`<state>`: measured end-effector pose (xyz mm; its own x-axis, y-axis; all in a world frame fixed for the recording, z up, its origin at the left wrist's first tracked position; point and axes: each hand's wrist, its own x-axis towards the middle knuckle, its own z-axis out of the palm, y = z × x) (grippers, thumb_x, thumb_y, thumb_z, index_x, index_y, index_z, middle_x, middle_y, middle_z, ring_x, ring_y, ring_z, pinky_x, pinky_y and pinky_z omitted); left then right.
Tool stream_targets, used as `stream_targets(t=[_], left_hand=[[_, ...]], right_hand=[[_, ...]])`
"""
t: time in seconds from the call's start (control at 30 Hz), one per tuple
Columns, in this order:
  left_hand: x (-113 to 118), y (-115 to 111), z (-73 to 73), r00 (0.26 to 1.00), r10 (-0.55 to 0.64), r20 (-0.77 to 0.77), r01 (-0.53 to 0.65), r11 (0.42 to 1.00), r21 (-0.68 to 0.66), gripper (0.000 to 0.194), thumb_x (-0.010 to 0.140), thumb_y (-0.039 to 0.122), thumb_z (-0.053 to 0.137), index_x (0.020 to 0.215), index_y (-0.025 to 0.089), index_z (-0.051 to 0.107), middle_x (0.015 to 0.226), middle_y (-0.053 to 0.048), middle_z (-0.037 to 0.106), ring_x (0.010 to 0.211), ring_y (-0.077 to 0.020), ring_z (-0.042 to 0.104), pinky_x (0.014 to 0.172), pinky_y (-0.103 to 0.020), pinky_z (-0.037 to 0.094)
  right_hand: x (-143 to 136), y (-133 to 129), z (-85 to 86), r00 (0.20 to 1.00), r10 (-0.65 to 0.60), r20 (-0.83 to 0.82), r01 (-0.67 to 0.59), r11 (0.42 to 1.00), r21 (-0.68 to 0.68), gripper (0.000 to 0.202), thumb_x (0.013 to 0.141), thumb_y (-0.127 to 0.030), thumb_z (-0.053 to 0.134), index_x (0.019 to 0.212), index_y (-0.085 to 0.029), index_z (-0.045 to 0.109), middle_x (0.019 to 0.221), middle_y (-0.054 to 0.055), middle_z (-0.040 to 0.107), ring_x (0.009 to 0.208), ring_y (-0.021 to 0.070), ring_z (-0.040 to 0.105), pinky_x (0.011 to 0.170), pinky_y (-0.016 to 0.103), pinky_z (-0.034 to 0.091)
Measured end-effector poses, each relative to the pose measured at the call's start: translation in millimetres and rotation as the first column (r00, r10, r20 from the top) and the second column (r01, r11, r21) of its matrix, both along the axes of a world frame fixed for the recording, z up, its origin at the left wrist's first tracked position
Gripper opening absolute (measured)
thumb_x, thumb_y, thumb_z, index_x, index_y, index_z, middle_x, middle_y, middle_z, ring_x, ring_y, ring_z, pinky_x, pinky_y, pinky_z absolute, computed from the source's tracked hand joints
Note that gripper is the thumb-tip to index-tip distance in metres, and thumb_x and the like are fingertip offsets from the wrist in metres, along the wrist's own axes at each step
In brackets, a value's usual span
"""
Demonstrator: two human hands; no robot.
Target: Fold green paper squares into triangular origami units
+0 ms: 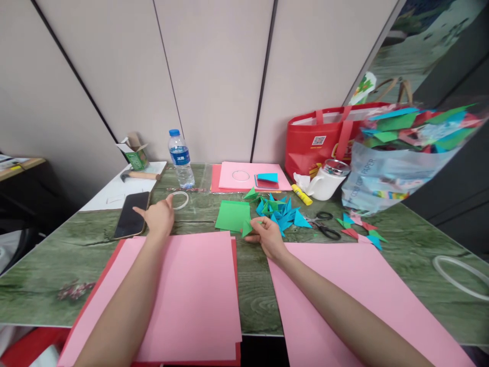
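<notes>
My left hand is on the left, its thumb stretched out over the dark phone. Its other fingers reach beside a white ring that looks like a tape roll, and I see nothing in its grip. My right hand pinches a small green folded paper triangle between thumb and fingers. Just behind that triangle lies a stack of green paper squares. Blue and green folded paper pieces are heaped beyond my right hand, with black scissors to their right.
Pink sheets lie under my left forearm; another pink sheet is under my right. A water bottle, hammer, yellow glue stick, white mug, red bag and filled plastic bag stand or lie behind.
</notes>
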<state>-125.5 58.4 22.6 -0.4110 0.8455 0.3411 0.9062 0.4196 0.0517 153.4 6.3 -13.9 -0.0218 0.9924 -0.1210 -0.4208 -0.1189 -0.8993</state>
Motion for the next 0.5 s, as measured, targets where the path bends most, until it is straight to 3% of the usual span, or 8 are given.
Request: stream_targets(t=[0.13, 0.23, 0.3, 0.37, 0.43, 0.5], left_hand=[[-12.5, 2.6, -1.7, 0.989, 0.05, 0.142, -0.048, 0.999, -0.018, 0.067, 0.083, 0.052, 0.018, 0.083, 0.005, 0.065, 0.079, -0.024, 0.064, 0.085, -0.0366, 0.059, 0.083, -0.057, 0.028], [-7.0, 0.1, 1.8, 0.997, 0.002, 0.075, -0.007, 0.998, 0.068, 0.064, 0.084, 0.049, 0.018, 0.078, 0.007, 0.065, 0.069, -0.02, 0.065, 0.078, -0.0327, 0.06, 0.086, -0.056, 0.025], [7.4, -4.7, 5.9, 0.995, -0.095, 0.025, 0.089, 0.981, 0.171, 0.057, 0.085, 0.045, 0.021, 0.076, 0.009, 0.064, 0.063, -0.015, 0.064, 0.071, -0.0271, 0.061, 0.089, -0.052, 0.024], [31.1, -12.9, 8.5, 0.955, -0.261, 0.143, 0.218, 0.941, 0.258, 0.05, 0.084, 0.044, 0.026, 0.071, 0.013, 0.063, 0.062, -0.01, 0.064, 0.066, -0.0213, 0.06, 0.083, -0.04, 0.035], [60.7, -24.7, 7.7, 0.81, -0.466, 0.355, 0.365, 0.876, 0.316, 0.045, 0.083, 0.044, 0.03, 0.067, 0.015, 0.06, 0.06, -0.006, 0.063, 0.059, -0.0167, 0.058, 0.066, -0.028, 0.041], [90.0, -38.9, 3.1, 0.543, -0.603, 0.585, 0.536, 0.785, 0.311, 0.039, 0.082, 0.043, 0.034, 0.074, 0.015, 0.059, 0.057, -0.002, 0.061, 0.05, -0.0126, 0.055, 0.053, -0.022, 0.04]], right_hand=[[-0.3, -0.3, 1.6, 0.999, 0.031, -0.039, -0.03, 0.999, 0.014, 0.037, 0.056, -0.039, 0.071, 0.077, -0.02, 0.047, 0.053, -0.006, 0.055, 0.056, 0.0183, 0.064, 0.046, 0.028, 0.053], [-0.1, -0.2, 0.3, 0.998, 0.055, -0.041, -0.053, 0.997, 0.054, 0.038, 0.057, -0.038, 0.071, 0.081, -0.02, 0.049, 0.053, -0.008, 0.053, 0.059, 0.0172, 0.064, 0.057, 0.032, 0.055], [0.5, 0.3, -1.7, 0.996, 0.085, -0.024, -0.083, 0.994, 0.077, 0.039, 0.057, -0.037, 0.071, 0.085, -0.02, 0.05, 0.055, -0.007, 0.054, 0.06, 0.0165, 0.064, 0.061, 0.034, 0.055], [1.4, 1.2, -4.3, 0.994, 0.112, -0.001, -0.111, 0.99, 0.09, 0.04, 0.057, -0.037, 0.071, 0.087, -0.019, 0.052, 0.055, -0.007, 0.054, 0.058, 0.0146, 0.062, 0.062, 0.034, 0.054], [2.0, 2.3, -6.9, 0.993, 0.117, 0.017, -0.118, 0.989, 0.094, 0.037, 0.058, -0.037, 0.071, 0.086, -0.019, 0.054, 0.054, -0.008, 0.053, 0.055, 0.0122, 0.06, 0.061, 0.031, 0.053], [2.2, 3.0, -8.3, 0.993, 0.112, 0.026, -0.114, 0.989, 0.09, 0.035, 0.058, -0.036, 0.071, 0.083, -0.018, 0.055, 0.054, -0.007, 0.054, 0.052, 0.0106, 0.059, 0.058, 0.028, 0.052]])
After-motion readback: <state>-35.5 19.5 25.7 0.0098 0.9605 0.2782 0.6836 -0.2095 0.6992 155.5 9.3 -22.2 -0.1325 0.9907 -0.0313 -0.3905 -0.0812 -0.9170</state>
